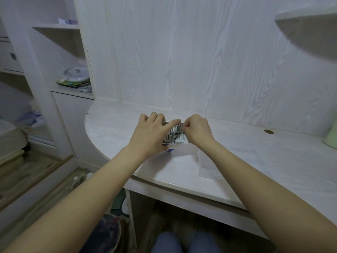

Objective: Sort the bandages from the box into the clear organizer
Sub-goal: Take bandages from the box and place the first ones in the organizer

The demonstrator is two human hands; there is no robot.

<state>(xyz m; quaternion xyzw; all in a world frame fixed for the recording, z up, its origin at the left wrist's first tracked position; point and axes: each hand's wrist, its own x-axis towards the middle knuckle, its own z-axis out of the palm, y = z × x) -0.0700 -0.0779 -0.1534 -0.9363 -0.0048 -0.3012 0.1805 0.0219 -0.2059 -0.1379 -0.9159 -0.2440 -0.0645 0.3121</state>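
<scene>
A small open box (pixel 176 147) with blue print stands on the white desk (pixel 237 152), packed with several bandages (pixel 176 137) standing on edge. My left hand (pixel 151 134) wraps the box's left side, its index finger lying across the tops of the bandages. My right hand (pixel 197 130) hovers at the box's far right corner, thumb and fingers pinched on the top edge of a bandage. The clear organizer (pixel 206 166) stands just right of the box, near the desk's front edge, below my right forearm.
A pale green container (pixel 331 137) stands at the desk's right edge, near a round cable hole (pixel 268 132). A shelf unit on the left holds a lidded dish (pixel 75 74) on papers. A corner shelf (pixel 308 17) juts out at upper right. My knees are under the desk.
</scene>
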